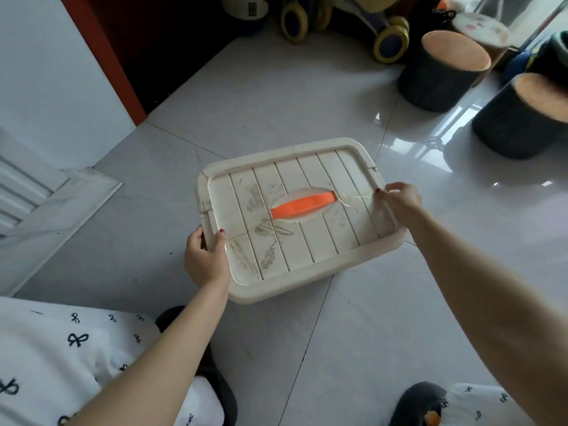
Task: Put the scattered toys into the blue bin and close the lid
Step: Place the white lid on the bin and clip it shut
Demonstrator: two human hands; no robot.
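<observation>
A cream-white ribbed lid (310, 241) with an orange handle (303, 205) in its middle lies level in the centre of the head view, over the tiled floor. The lid is scuffed and cracked. My left hand (205, 256) grips its near-left edge, thumb on top and fingers under the rim. My right hand (399, 196) grips its right edge, thumb on top. The blue bin is hidden beneath the lid, and no loose toys show on the floor near it.
Two dark round stools (442, 72) (522, 118) with tan tops stand at the far right. A wheeled toy cart (347, 23) and a ball (246, 10) sit at the back. A white door frame (55, 204) lies to the left. My slippered feet (421, 407) are near the bottom.
</observation>
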